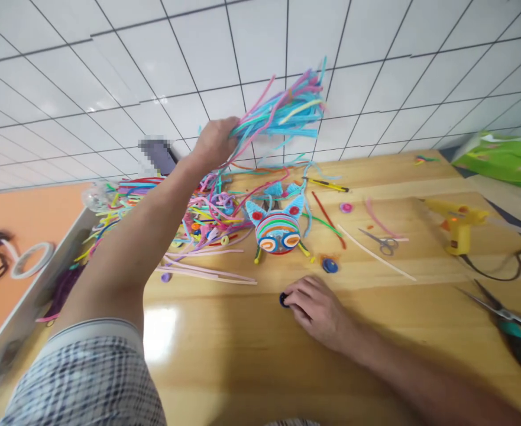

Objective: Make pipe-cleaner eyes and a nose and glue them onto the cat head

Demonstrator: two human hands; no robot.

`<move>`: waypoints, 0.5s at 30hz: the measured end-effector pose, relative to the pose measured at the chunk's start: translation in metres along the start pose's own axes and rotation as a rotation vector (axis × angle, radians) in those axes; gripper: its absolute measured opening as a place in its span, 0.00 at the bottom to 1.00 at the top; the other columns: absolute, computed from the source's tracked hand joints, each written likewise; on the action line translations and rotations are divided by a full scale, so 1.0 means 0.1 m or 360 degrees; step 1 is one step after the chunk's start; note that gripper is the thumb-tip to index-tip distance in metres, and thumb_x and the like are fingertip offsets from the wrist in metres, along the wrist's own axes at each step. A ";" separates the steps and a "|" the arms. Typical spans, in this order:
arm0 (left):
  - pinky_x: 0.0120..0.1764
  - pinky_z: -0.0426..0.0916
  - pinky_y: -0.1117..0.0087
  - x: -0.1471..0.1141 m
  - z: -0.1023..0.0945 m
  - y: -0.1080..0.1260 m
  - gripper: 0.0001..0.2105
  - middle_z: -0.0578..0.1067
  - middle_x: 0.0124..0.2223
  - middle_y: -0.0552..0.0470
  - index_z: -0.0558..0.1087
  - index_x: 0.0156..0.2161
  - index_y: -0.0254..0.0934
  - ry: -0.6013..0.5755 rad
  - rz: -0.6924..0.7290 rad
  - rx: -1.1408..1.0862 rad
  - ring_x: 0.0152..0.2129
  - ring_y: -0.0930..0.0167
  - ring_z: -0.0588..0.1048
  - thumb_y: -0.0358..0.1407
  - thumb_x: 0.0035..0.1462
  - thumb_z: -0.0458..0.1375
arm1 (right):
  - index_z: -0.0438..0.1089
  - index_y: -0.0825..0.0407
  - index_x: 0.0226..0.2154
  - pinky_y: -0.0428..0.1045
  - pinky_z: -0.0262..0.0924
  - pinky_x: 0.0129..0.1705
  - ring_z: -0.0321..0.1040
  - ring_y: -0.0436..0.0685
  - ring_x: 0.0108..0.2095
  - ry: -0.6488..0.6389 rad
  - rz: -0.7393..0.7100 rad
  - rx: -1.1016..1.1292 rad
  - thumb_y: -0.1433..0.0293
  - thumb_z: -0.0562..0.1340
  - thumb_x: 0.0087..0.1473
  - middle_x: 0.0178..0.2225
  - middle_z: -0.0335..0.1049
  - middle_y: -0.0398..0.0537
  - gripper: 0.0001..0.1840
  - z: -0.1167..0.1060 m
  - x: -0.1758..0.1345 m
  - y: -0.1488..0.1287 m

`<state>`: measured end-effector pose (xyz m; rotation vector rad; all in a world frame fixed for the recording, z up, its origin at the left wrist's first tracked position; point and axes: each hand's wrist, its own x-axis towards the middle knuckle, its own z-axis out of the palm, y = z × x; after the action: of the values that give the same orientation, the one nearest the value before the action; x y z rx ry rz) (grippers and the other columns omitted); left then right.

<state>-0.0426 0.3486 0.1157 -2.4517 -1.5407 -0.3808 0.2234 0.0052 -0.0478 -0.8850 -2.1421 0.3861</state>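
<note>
We noted the left arm (154, 207) stretched far forward, hiding part of the craft-piece pile (216, 207). Its hand (218, 142) was closed around one end of a bundle of pipe cleaners (282, 115), raised above the tabletop (251, 355), tips blurred. The right hand (316, 307) lay low, fingers curled against a dark disc (283, 300), partly covered; pinched or merely touched, we couldn't tell. Beyond it sat a cat-eared figure (278, 229). The frame edge cut off the pliers (505, 315).
</note>
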 end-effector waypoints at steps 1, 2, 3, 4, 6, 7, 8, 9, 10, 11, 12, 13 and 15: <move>0.59 0.75 0.59 0.02 -0.04 0.00 0.16 0.84 0.53 0.41 0.77 0.57 0.38 0.0025 -0.0011 -0.0016 0.55 0.55 0.82 0.30 0.69 0.53 | 0.71 0.48 0.40 0.52 0.69 0.46 0.74 0.56 0.40 0.0003 0.0000 -0.0008 0.83 0.62 0.63 0.40 0.82 0.45 0.13 0.00 0.00 0.00; 0.60 0.74 0.58 0.03 -0.05 0.02 0.17 0.83 0.55 0.41 0.76 0.58 0.38 0.0025 -0.0024 -0.0034 0.56 0.55 0.82 0.29 0.69 0.53 | 0.72 0.48 0.40 0.52 0.69 0.46 0.75 0.56 0.40 0.0000 -0.0001 -0.0019 0.83 0.62 0.63 0.40 0.82 0.45 0.13 -0.01 0.01 -0.01; 0.61 0.74 0.57 0.04 -0.04 0.06 0.18 0.83 0.57 0.40 0.76 0.59 0.38 0.0001 -0.0031 -0.0052 0.58 0.55 0.81 0.29 0.69 0.52 | 0.72 0.48 0.40 0.52 0.69 0.45 0.75 0.57 0.39 -0.0005 -0.0002 -0.0029 0.83 0.62 0.63 0.40 0.82 0.45 0.13 -0.01 0.01 -0.01; 0.63 0.73 0.56 0.04 0.01 0.11 0.19 0.82 0.59 0.40 0.75 0.61 0.38 -0.0043 -0.0033 -0.0067 0.59 0.54 0.80 0.28 0.68 0.52 | 0.72 0.48 0.40 0.52 0.70 0.45 0.75 0.57 0.39 -0.0012 -0.0008 -0.0035 0.83 0.62 0.63 0.40 0.82 0.45 0.13 -0.02 0.02 -0.01; 0.65 0.73 0.55 0.00 0.16 0.24 0.20 0.82 0.60 0.38 0.76 0.62 0.35 -0.0114 -0.0037 -0.0071 0.61 0.52 0.79 0.28 0.67 0.55 | 0.71 0.48 0.41 0.52 0.70 0.46 0.76 0.57 0.40 -0.0027 -0.0021 -0.0028 0.82 0.62 0.64 0.41 0.82 0.45 0.13 -0.03 0.02 -0.01; 0.66 0.72 0.56 -0.03 0.25 0.32 0.22 0.81 0.61 0.38 0.76 0.62 0.34 -0.0156 -0.0030 -0.0082 0.62 0.52 0.79 0.28 0.66 0.56 | 0.71 0.47 0.41 0.52 0.70 0.46 0.76 0.57 0.40 -0.0033 -0.0025 -0.0020 0.82 0.62 0.65 0.41 0.82 0.44 0.13 -0.04 0.02 -0.01; 0.68 0.70 0.56 -0.08 0.33 0.38 0.24 0.79 0.64 0.36 0.74 0.65 0.32 -0.0217 0.0012 -0.0137 0.64 0.52 0.77 0.29 0.65 0.58 | 0.72 0.47 0.41 0.52 0.70 0.46 0.76 0.56 0.40 -0.0028 -0.0030 -0.0014 0.82 0.62 0.65 0.41 0.82 0.44 0.13 -0.04 0.01 0.00; 0.71 0.67 0.56 -0.13 0.40 0.43 0.28 0.76 0.69 0.35 0.71 0.69 0.31 -0.0273 0.0067 -0.0212 0.67 0.52 0.75 0.31 0.65 0.61 | 0.72 0.47 0.42 0.52 0.71 0.46 0.77 0.56 0.40 -0.0023 -0.0037 -0.0011 0.82 0.62 0.66 0.41 0.82 0.44 0.13 -0.04 0.01 0.01; 0.73 0.65 0.56 -0.19 0.45 0.45 0.32 0.73 0.72 0.33 0.68 0.72 0.30 -0.0306 0.0123 -0.0294 0.70 0.51 0.72 0.34 0.64 0.64 | 0.72 0.47 0.42 0.52 0.71 0.47 0.77 0.56 0.40 -0.0017 -0.0046 -0.0010 0.82 0.62 0.66 0.40 0.82 0.44 0.13 -0.05 0.01 0.02; 0.75 0.63 0.56 -0.27 0.48 0.43 0.36 0.70 0.74 0.32 0.65 0.74 0.29 -0.0328 0.0139 -0.0374 0.72 0.51 0.69 0.37 0.64 0.66 | 0.72 0.47 0.43 0.52 0.71 0.46 0.78 0.55 0.40 -0.0011 -0.0057 -0.0008 0.83 0.62 0.66 0.40 0.82 0.44 0.13 -0.05 0.01 0.03; 0.75 0.62 0.56 -0.36 0.47 0.37 0.39 0.68 0.75 0.31 0.62 0.76 0.29 -0.0307 0.0131 -0.0449 0.73 0.52 0.68 0.40 0.65 0.67 | 0.73 0.47 0.43 0.52 0.71 0.46 0.78 0.55 0.40 -0.0010 -0.0068 -0.0007 0.82 0.62 0.67 0.41 0.82 0.45 0.13 -0.05 0.01 0.04; 0.76 0.62 0.55 -0.48 0.45 0.26 0.38 0.67 0.76 0.32 0.61 0.77 0.29 -0.0260 0.0122 -0.0505 0.74 0.53 0.67 0.42 0.67 0.65 | 0.73 0.47 0.43 0.52 0.71 0.47 0.78 0.55 0.41 -0.0016 -0.0079 -0.0004 0.82 0.62 0.67 0.41 0.82 0.45 0.13 -0.05 0.02 0.04; 0.75 0.63 0.54 -0.76 0.33 -0.06 0.33 0.68 0.75 0.35 0.61 0.77 0.32 -0.0193 0.0070 -0.0508 0.73 0.55 0.68 0.40 0.71 0.59 | 0.73 0.47 0.43 0.51 0.72 0.46 0.79 0.54 0.40 -0.0028 -0.0097 -0.0001 0.82 0.62 0.68 0.41 0.82 0.45 0.13 -0.06 0.03 0.05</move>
<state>-0.0763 0.2974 0.0598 -2.7924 -1.5749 -0.5149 0.2287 0.0107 -0.0447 -0.8170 -2.1801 0.3638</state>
